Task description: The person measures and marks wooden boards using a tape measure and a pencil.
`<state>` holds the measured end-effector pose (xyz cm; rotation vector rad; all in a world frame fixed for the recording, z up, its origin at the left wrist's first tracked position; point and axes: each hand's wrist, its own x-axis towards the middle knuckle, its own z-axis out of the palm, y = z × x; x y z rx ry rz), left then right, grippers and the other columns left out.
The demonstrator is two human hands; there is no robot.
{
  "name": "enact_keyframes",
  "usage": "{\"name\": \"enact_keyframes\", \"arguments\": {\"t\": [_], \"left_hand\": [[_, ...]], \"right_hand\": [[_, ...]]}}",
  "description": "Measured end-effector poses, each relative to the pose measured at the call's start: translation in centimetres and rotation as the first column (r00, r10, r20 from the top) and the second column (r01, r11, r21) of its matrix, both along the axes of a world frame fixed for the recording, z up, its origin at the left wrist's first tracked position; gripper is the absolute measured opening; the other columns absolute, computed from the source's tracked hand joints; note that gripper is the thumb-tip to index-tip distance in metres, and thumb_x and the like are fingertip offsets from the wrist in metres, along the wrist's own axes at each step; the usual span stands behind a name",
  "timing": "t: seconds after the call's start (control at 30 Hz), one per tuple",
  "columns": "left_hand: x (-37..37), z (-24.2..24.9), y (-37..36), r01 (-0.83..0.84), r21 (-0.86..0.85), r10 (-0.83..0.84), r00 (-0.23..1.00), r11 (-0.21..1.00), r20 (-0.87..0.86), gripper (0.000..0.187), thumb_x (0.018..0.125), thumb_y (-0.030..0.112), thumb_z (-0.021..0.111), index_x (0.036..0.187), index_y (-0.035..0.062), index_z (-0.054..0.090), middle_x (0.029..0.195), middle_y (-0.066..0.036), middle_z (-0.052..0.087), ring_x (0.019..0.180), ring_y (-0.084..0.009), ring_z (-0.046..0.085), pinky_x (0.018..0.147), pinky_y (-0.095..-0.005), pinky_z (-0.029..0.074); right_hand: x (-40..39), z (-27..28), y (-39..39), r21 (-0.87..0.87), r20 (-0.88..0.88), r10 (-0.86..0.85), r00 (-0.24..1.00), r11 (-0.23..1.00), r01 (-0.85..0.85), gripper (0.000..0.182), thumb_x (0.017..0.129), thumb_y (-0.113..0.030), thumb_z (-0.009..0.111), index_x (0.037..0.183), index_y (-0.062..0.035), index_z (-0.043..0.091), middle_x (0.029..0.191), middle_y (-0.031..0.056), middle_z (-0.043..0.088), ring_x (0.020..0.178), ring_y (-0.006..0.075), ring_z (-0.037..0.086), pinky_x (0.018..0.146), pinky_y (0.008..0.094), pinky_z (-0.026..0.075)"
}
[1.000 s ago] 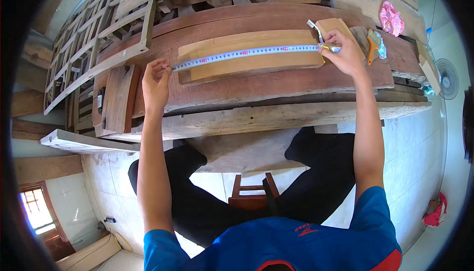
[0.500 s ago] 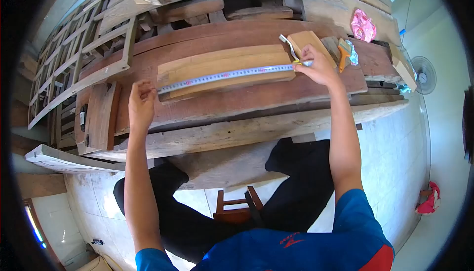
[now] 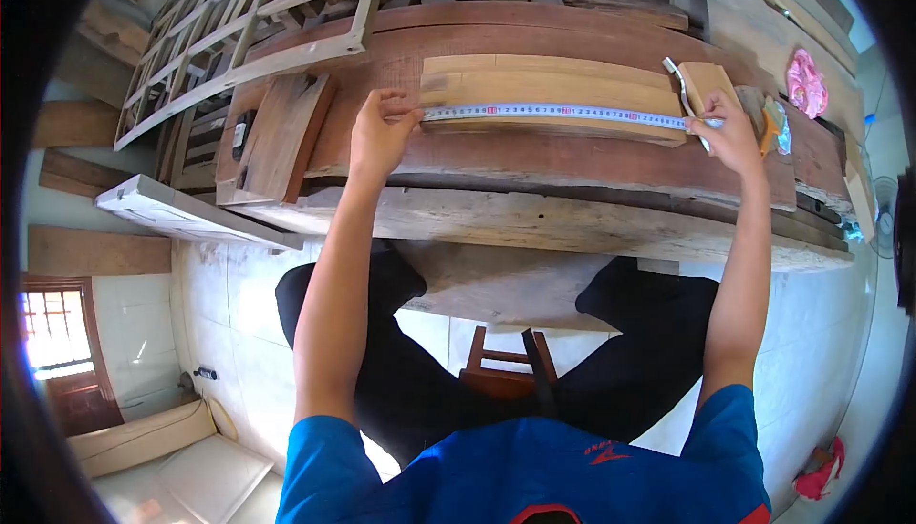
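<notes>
A tape measure (image 3: pixel 563 112) is stretched lengthwise over a light-brown wooden board (image 3: pixel 553 75) lying on a reddish plank. Its left end is pinched by my left hand (image 3: pixel 384 133) at the board's left edge. At the board's right end, my right hand (image 3: pixel 730 135) holds the other end between thumb and fingers. A white toothbrush (image 3: pixel 679 85) lies beside the right hand, against a small wooden block (image 3: pixel 704 77). Just right of that hand is an orange-handled tool (image 3: pixel 768 131).
A wooden lattice frame (image 3: pixel 239 37) leans at the upper left, near a dark-brown block (image 3: pixel 286 133) and a small black device (image 3: pixel 242 133). Pink cloth (image 3: pixel 807 83) lies at the upper right. A wooden stool (image 3: pixel 506 362) stands between the legs.
The view has swung left, so the bench and both hands appear farther right. The tape stays stretched over the board, held at both ends.
</notes>
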<state>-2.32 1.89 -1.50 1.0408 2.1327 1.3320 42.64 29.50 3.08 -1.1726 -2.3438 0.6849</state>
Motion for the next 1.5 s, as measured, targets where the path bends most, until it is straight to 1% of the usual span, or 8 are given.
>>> {"name": "enact_keyframes", "arguments": {"t": [0.1, 0.17, 0.27, 0.37, 0.57, 1.17, 1.27, 1.5], "left_hand": [[0.0, -0.7, 0.3, -0.055, -0.033, 0.051, 0.993, 0.998, -0.11, 0.042, 0.084, 0.022, 0.079, 0.117, 0.0016, 0.066, 0.1, -0.013, 0.076, 0.085, -0.0186, 0.074, 0.076, -0.0294, 0.055], [-0.4, -0.9, 0.2, -0.088, -0.037, 0.081, 0.984, 0.995, -0.161, 0.041, 0.082, 0.025, 0.08, 0.115, 0.0027, 0.068, 0.098, -0.011, 0.077, 0.079, -0.0189, 0.074, 0.075, -0.0301, 0.055], [0.1, -0.4, 0.2, -0.042, -0.031, 0.043, 0.999, 0.999, 0.029, 0.033, 0.083, 0.024, 0.079, 0.109, 0.0052, 0.072, 0.094, -0.009, 0.077, 0.076, -0.0186, 0.074, 0.073, -0.0308, 0.056], [0.7, 0.9, 0.2, -0.028, -0.115, 0.023, 0.999, 0.993, -0.04, 0.027, 0.085, 0.021, 0.077, 0.108, 0.0074, 0.074, 0.092, -0.008, 0.077, 0.075, -0.0173, 0.074, 0.072, -0.0297, 0.056], [1.1, 1.6, -0.3, -0.006, -0.05, 0.002, 0.997, 0.999, -0.078, 0.028, 0.086, 0.016, 0.074, 0.113, 0.0089, 0.075, 0.094, -0.007, 0.077, 0.072, -0.0152, 0.072, 0.069, -0.0293, 0.055], [1.0, 1.2, 0.0, -0.046, -0.03, 0.045, 0.999, 0.999, -0.027, 0.028, 0.086, 0.016, 0.076, 0.109, 0.001, 0.072, 0.087, -0.011, 0.076, 0.061, -0.0131, 0.068, 0.056, -0.0267, 0.052], [0.8, 0.9, 0.0, -0.043, -0.024, 0.044, 0.999, 0.999, 0.032, 0.03, 0.087, 0.02, 0.078, 0.11, 0.0006, 0.072, 0.088, -0.011, 0.076, 0.062, -0.0123, 0.066, 0.056, -0.0262, 0.051], [0.4, 0.5, -0.2, -0.028, -0.029, 0.028, 1.0, 0.999, -0.003, 0.035, 0.087, 0.024, 0.079, 0.111, -0.0011, 0.07, 0.092, -0.013, 0.076, 0.058, -0.0116, 0.062, 0.054, -0.0266, 0.048]], "right_hand": [[0.4, 0.2, 0.1, -0.015, 0.037, 0.006, 0.999, 1.0, -0.005, 0.039, 0.083, -0.029, 0.082, 0.09, -0.0071, 0.05, 0.074, 0.0053, 0.063, 0.053, 0.0134, 0.056, 0.047, 0.0305, 0.041], [0.1, 1.5, -0.7, -0.186, 0.112, -0.032, 0.993, 0.981, 0.053, 0.039, 0.083, -0.028, 0.082, 0.091, -0.0068, 0.05, 0.078, 0.0063, 0.065, 0.054, 0.0131, 0.056, 0.046, 0.0301, 0.04], [0.2, 1.3, -0.8, -0.182, 0.068, -0.032, 0.997, 0.982, 0.044, 0.038, 0.082, -0.027, 0.082, 0.091, -0.0076, 0.051, 0.08, 0.0064, 0.066, 0.054, 0.0124, 0.055, 0.046, 0.0291, 0.039], [0.8, 0.6, -0.4, -0.049, 0.06, 0.048, 0.997, 0.998, -0.045, 0.036, 0.083, -0.027, 0.081, 0.091, -0.0076, 0.051, 0.078, 0.006, 0.064, 0.06, 0.0129, 0.057, 0.053, 0.0298, 0.042], [0.5, 0.6, -0.1, -0.085, 0.065, -0.004, 0.998, 0.996, 0.01, 0.036, 0.084, -0.024, 0.08, 0.086, -0.0061, 0.049, 0.071, 0.0056, 0.058, 0.07, 0.0144, 0.055, 0.067, 0.0333, 0.043], [-0.2, 1.9, -1.5, -0.055, 0.198, -0.049, 0.979, 0.997, 0.06, 0.038, 0.081, -0.024, 0.08, 0.084, -0.0057, 0.048, 0.074, 0.0089, 0.056, 0.073, 0.0191, 0.051, 0.069, 0.0349, 0.042], [0.1, 1.0, -1.1, 0.013, 0.159, -0.022, 0.987, 1.0, 0.021, 0.034, 0.083, -0.022, 0.078, 0.085, -0.0077, 0.047, 0.071, 0.002, 0.05, 0.066, 0.0125, 0.052, 0.06, 0.0323, 0.041], [0.7, 0.7, -0.3, 0.045, 0.215, -0.018, 0.976, 0.999, 0.009, 0.035, 0.084, -0.031, 0.072, 0.089, -0.0057, 0.047, 0.082, 0.0072, 0.054, 0.079, 0.0234, 0.054, 0.073, 0.0384, 0.044]]}}
